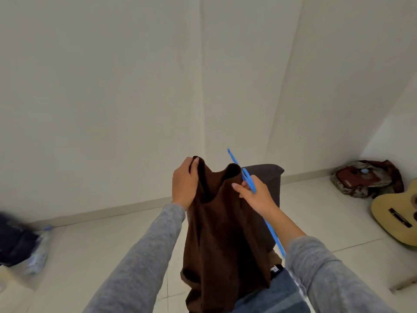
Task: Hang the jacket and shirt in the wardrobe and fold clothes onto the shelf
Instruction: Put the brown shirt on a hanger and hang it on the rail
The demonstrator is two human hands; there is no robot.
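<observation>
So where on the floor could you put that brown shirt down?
Bare tiles lie between the plastic bottle on the left and the brown shirt. More bare floor runs between the dark seat and the guitar. The right corner is crowded with the guitar and a bag; dark clothes fill the left edge.

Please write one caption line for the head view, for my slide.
Left hand grips a brown garment at its top while right hand holds a blue hanger beside it.

An acoustic guitar (397, 219) lies on the pale tiled floor (316, 213) at the right, just beside a patterned bag (365, 178) in the corner. A clear plastic bottle (39, 251) lies on the floor at the left, near the white wall (101, 86).
</observation>
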